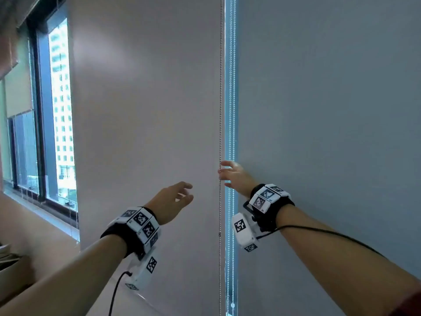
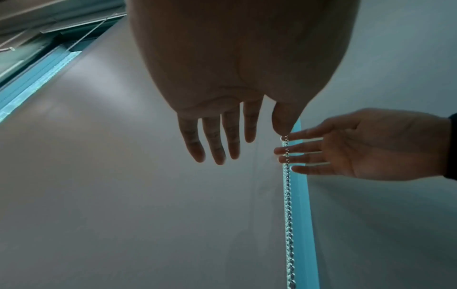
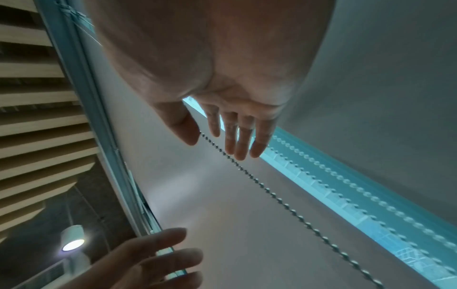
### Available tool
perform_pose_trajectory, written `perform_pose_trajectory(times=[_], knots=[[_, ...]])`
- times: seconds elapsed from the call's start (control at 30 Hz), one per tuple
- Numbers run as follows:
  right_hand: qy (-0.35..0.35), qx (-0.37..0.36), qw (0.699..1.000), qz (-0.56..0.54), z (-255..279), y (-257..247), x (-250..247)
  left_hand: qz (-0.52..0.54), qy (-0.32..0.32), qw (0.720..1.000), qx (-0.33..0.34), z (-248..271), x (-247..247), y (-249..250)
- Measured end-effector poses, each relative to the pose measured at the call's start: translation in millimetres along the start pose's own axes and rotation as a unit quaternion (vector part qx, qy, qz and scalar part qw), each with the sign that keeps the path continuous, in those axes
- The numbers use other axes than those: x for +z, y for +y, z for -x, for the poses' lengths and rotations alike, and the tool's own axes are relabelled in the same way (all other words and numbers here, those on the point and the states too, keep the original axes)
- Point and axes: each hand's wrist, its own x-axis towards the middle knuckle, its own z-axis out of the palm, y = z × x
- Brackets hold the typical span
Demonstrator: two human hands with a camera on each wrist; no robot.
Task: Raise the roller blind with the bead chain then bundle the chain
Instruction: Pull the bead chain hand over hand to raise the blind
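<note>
The thin metal bead chain [image 1: 220, 110] hangs vertical at the grey roller blind's [image 1: 148, 99] edge; the spread, empty right hand [image 1: 232, 175] touches it (left hand [image 1: 173, 201], open too, hovers farther left).

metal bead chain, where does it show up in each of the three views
Head: the metal bead chain hangs straight down the middle of the picture, at the fingertips of the right hand.
Left wrist: it runs from the picture's middle to the bottom edge, right of centre, crossing the right hand's fingers.
Right wrist: it slants from the fingers to the lower right corner.
Shared landmark: the bright gap between the two blinds.
</note>
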Motion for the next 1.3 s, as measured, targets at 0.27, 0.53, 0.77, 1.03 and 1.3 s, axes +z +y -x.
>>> perform_pose_trajectory(times=[0.27,0.53,0.77,1.03,1.3], knots=[[-0.006,-0.075,0.996,-0.042,-37.0,-49.2,-5.1,0.034,0.019,0.999,0.021,-31.7,16.9,-7.6],[-0.006,-0.133,0.983,-0.129,-70.8,-139.7,-11.6,0.063,0.048,0.989,0.124,-97.7,-10.1,11.3],[0.091,-0.201,0.971,-0.096,-97.1,-186.3,-8.6,0.114,0.045,0.972,0.202,-153.8,-39.0,28.8],[0.124,-0.315,0.937,0.083,-62.4,-133.5,23.6,0.432,0.038,0.889,0.146,-169.0,-90.3,69.2],[-0.029,-0.206,0.954,0.215,-19.1,-6.0,43.4,0.535,0.011,0.829,0.164,-157.3,-113.8,114.1]])
